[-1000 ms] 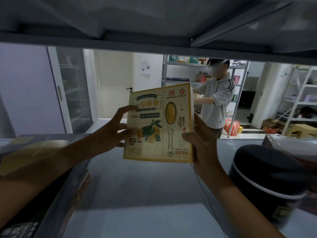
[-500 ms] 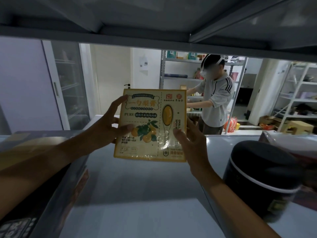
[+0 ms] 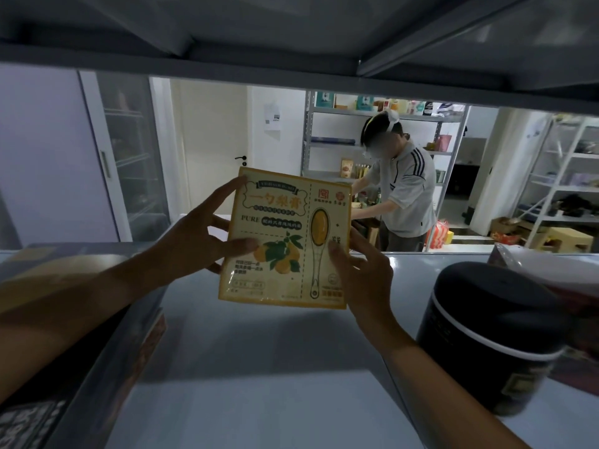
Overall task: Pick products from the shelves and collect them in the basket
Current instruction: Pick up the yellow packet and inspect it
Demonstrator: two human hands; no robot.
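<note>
Overhead, the underside of the upper shelf [image 3: 291, 34] closes off the top of the view, and one grey shelf [image 3: 259, 367] runs below both hands. Left of the left hand lies one long dark box [image 3: 74, 335]; right of the right hand stands one black jar [image 3: 492, 338] with a pale band, with something red and white half hidden behind it. Beyond the hands, another person [image 3: 402, 192] works at a far rack. Between the hands is one flat yellow packet [image 3: 285, 238], upright and lifted clear of the shelf. The left hand [image 3: 194, 244] grips its left edge, thumb across the front and fingers spread. The right hand [image 3: 363, 273] holds the right edge, thumb on the front, fingers behind. I judge this the picking step, with the packet off the shelf. Next it must come out from under the upper shelf and go down into the basket, which is not in view.
</note>
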